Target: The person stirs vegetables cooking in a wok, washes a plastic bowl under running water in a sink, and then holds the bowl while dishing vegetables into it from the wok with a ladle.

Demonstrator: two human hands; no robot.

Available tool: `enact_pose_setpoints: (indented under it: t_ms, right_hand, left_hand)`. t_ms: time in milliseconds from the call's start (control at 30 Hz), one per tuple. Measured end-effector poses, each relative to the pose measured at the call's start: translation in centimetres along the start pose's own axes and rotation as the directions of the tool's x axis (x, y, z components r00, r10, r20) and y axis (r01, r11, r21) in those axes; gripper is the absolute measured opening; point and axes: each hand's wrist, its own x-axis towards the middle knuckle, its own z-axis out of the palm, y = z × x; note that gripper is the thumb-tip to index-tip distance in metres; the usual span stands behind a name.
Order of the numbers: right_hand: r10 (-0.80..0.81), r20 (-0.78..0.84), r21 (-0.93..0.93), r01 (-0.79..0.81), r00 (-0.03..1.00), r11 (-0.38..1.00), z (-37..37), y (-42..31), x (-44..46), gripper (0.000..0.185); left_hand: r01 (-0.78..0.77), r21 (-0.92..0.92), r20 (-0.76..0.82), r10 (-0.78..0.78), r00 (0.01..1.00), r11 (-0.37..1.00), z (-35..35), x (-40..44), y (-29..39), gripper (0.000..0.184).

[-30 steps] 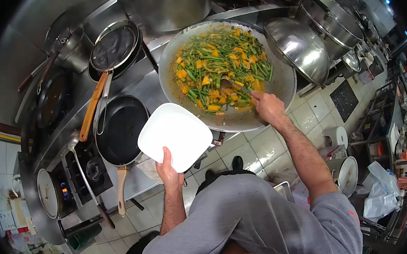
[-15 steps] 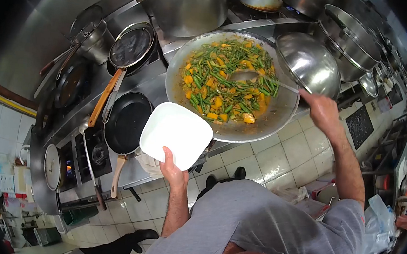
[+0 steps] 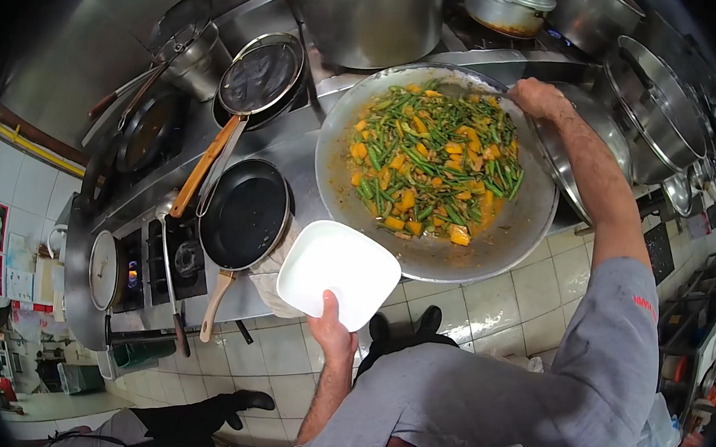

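My left hand (image 3: 332,334) grips a white, square bowl (image 3: 346,265) with rounded corners, thumb over its near edge. The bowl's inside looks bare, and it is tilted just off the near rim of a very wide metal pan (image 3: 526,247). Cooked green beans with orange squash chunks (image 3: 431,162) are heaped in the pan. At the pan's far right rim, my right hand (image 3: 541,99) is closed around the end of a long-handled ladle (image 3: 491,89). The ladle's bowl is not clearly visible among the food.
A big domed metal lid (image 3: 590,146) leans to the right of the pan. Left are a black frying pan (image 3: 244,213), a strainer (image 3: 262,75) and a burner with a blue flame (image 3: 133,272). A tall stockpot (image 3: 368,11) stands behind. Another person's dark-clad leg (image 3: 196,422) is at lower left.
My right hand has moved from the pan's right side to its far right rim, drawing the ladle away from the middle of the food. The bowl stays in my left hand; the view has shifted.
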Motion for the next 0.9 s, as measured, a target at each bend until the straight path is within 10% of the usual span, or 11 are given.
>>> enact_pose_setpoints:
  t_ms: [100, 167, 267, 667, 900]
  right_hand:
    - [-0.24, 0.104, 0.121, 0.227, 0.965, 0.966, 3.0, -0.6, 3.8, 0.039]
    - [-0.126, 0.234, 0.324, 0.046, 0.964, 0.945, 4.2, -1.1, 3.5, 0.042]
    - [-0.41, -0.148, 0.159, 0.431, 0.9, 0.888, 9.3, 1.4, 4.5, 0.035]
    - [-0.132, -0.438, -0.169, 0.063, 0.889, 0.984, 9.4, -3.6, -18.9, 0.056]
    - [-0.016, -0.472, -0.224, -0.103, 0.881, 0.969, 5.8, -0.4, -13.8, 0.049]
  left_hand:
    - [0.01, 0.005, -0.028, -0.01, 1.0, 1.0, 0.4, 0.0, 0.2, 0.038]
    - [0.025, 0.067, 0.02, -0.027, 0.999, 0.997, -0.1, 0.0, 0.1, 0.044]
    - [0.05, 0.045, 0.043, -0.052, 0.998, 0.998, -0.3, 0.2, 0.1, 0.044]
    - [0.116, 0.031, 0.176, -0.12, 0.977, 0.993, -1.2, 1.2, 0.8, 0.044]
    - [0.119, 0.043, 0.159, -0.125, 0.979, 0.992, -0.9, 0.7, 0.9, 0.044]
